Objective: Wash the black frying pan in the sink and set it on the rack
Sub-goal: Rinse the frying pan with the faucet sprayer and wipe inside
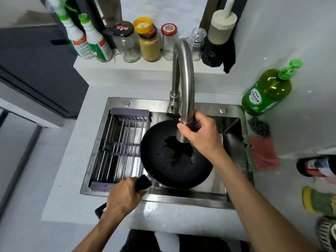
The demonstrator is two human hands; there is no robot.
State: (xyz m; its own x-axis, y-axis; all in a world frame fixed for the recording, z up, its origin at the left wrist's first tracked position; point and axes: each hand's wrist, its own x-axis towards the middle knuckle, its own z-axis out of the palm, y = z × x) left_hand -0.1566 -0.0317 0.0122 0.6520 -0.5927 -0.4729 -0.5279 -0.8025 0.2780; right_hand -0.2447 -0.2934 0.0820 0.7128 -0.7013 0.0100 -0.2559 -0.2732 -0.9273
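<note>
Round black frying pan [174,157] at centre frame, inside the steel sink [234,142], matte and speckled with small beads, a glossy dark puddle near its middle. Straight black handle [142,182] running to lower left, gripped by the left hand [123,195], fingers curled tight round it. Right hand [198,133] just above the pan, fingers wrapped round the lower end of the brushed-metal tap [183,84], a tall curved tube. Left half of the sink spanned by a rack [120,146] of thin steel rods with grey plastic ends, just beside the pan's rim. Along the top of the frame, glass jars [127,44] with coloured lids on a white ledge. At right, a translucent green soap bottle [267,90] with pump top, and lower down a pink cloth [261,153] on the pale counter.
</note>
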